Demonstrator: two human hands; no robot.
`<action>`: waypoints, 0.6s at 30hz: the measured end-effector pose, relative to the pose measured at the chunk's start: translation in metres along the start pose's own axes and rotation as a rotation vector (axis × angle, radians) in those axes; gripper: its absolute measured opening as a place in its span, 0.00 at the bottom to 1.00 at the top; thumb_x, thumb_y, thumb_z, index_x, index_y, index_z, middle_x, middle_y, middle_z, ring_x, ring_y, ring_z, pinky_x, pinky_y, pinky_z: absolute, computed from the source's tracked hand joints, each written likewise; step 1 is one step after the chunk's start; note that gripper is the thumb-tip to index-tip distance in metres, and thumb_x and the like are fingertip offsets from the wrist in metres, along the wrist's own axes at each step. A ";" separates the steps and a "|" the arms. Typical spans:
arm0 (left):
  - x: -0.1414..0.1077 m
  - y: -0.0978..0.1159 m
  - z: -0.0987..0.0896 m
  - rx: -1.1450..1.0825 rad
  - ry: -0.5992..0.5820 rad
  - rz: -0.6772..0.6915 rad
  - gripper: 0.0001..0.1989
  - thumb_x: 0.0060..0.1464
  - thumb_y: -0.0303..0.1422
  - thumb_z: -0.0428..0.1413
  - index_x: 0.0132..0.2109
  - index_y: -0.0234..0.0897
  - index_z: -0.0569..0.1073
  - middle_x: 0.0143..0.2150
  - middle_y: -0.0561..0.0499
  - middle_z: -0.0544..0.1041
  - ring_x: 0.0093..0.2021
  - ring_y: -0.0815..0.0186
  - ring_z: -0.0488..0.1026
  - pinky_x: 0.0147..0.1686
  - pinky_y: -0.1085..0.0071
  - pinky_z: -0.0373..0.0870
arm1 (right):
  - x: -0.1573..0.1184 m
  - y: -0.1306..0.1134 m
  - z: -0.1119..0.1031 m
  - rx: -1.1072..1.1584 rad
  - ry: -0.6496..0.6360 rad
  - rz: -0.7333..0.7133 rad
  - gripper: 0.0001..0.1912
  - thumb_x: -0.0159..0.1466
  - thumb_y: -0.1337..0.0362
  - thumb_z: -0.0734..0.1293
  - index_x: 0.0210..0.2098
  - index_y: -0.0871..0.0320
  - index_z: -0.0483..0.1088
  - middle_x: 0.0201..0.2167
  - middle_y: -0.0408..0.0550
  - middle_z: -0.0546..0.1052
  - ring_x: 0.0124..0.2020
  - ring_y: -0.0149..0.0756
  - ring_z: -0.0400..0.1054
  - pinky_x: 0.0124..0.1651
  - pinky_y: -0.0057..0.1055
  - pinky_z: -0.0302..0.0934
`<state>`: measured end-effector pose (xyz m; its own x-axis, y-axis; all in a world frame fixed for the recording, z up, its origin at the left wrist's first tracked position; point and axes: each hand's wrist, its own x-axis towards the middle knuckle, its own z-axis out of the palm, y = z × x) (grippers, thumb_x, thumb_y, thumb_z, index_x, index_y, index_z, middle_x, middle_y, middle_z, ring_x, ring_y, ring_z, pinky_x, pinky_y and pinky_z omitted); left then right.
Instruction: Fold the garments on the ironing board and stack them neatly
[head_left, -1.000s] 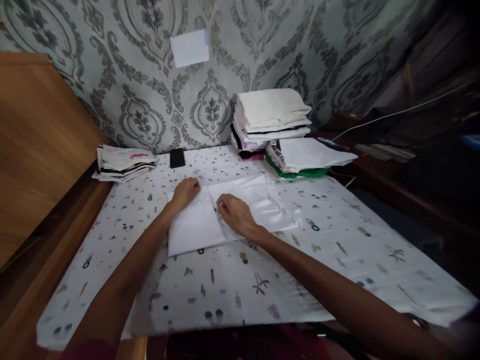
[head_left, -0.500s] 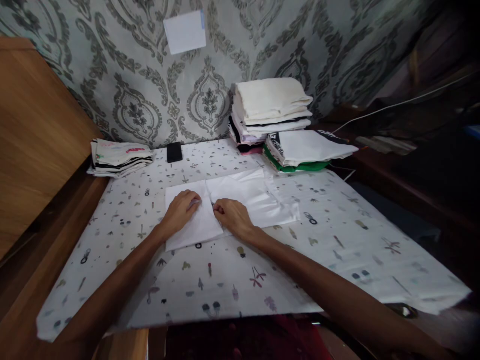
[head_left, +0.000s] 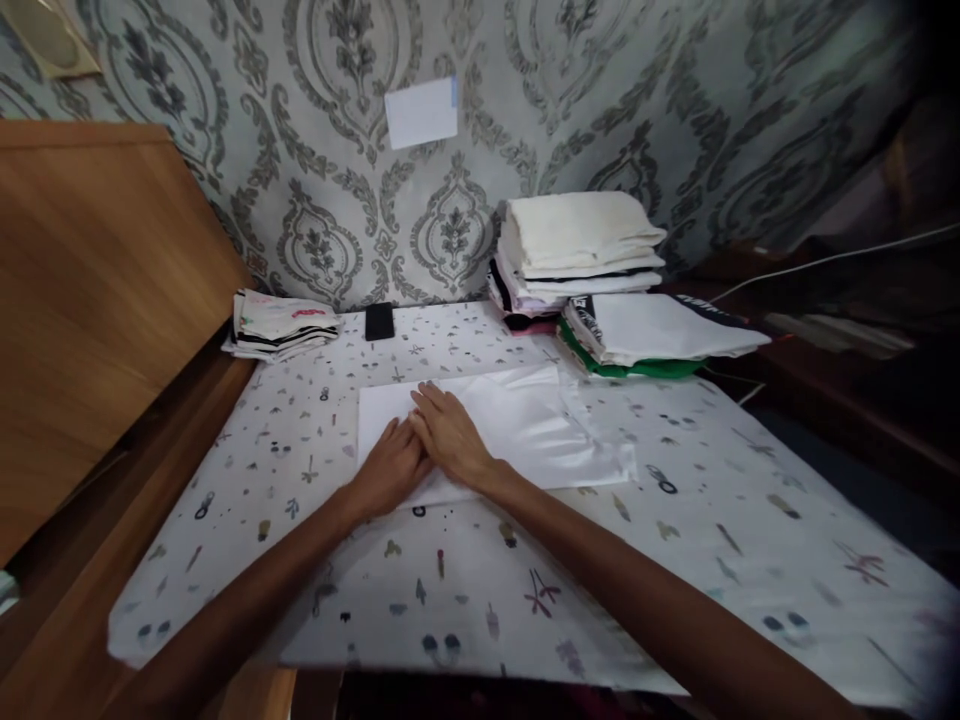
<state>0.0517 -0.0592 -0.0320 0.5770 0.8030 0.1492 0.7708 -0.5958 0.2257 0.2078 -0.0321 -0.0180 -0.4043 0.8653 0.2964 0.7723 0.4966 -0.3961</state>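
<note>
A partly folded white cloth garment point(head_left: 525, 425) lies on the patterned table cover, its right end wrinkled. My left hand point(head_left: 394, 462) rests on the left part of the cloth with fingers stretched out. Right beside it, my right hand point(head_left: 448, 432) lies flat on the cloth, its fingers partly over the left fingertips. Neither hand grips anything. Parts of the cloth under the palms are hidden.
A tall stack of folded clothes point(head_left: 581, 240) stands at the back right, with a lower stack point(head_left: 660, 330) in front of it. At the back left are a small folded pile point(head_left: 285, 322) and a black phone-like object point(head_left: 379, 321). A wooden panel point(head_left: 112, 290) borders the left.
My hands have come together and flattened on the cloth; my right hand no longer pinches near the fold. The view has shifted, so everything appears lower and farther right.
</note>
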 end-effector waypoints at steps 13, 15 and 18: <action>0.019 -0.125 -0.019 -0.023 0.081 -0.320 0.25 0.66 0.41 0.43 0.64 0.33 0.64 0.67 0.36 0.67 0.67 0.53 0.62 0.65 0.50 0.56 | -0.002 0.008 0.012 -0.179 -0.130 0.048 0.28 0.73 0.59 0.53 0.67 0.67 0.60 0.70 0.60 0.58 0.72 0.46 0.48 0.71 0.49 0.44; 0.026 -0.132 -0.023 -0.027 0.154 -0.305 0.19 0.63 0.37 0.46 0.54 0.34 0.72 0.55 0.39 0.76 0.56 0.55 0.70 0.59 0.54 0.63 | -0.002 0.008 0.012 -0.175 -0.129 0.050 0.27 0.73 0.59 0.53 0.67 0.66 0.60 0.70 0.60 0.58 0.72 0.45 0.48 0.71 0.49 0.44; 0.037 -0.135 -0.029 -0.021 0.169 -0.295 0.10 0.59 0.35 0.51 0.40 0.37 0.75 0.42 0.43 0.77 0.46 0.55 0.71 0.52 0.56 0.67 | -0.001 0.008 0.011 -0.170 -0.135 0.058 0.28 0.73 0.59 0.53 0.67 0.66 0.60 0.70 0.60 0.58 0.72 0.46 0.48 0.71 0.48 0.42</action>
<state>-0.0384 0.0512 -0.0287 0.2755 0.9331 0.2312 0.8912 -0.3381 0.3025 0.2088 -0.0288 -0.0311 -0.4097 0.8992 0.1534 0.8632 0.4365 -0.2535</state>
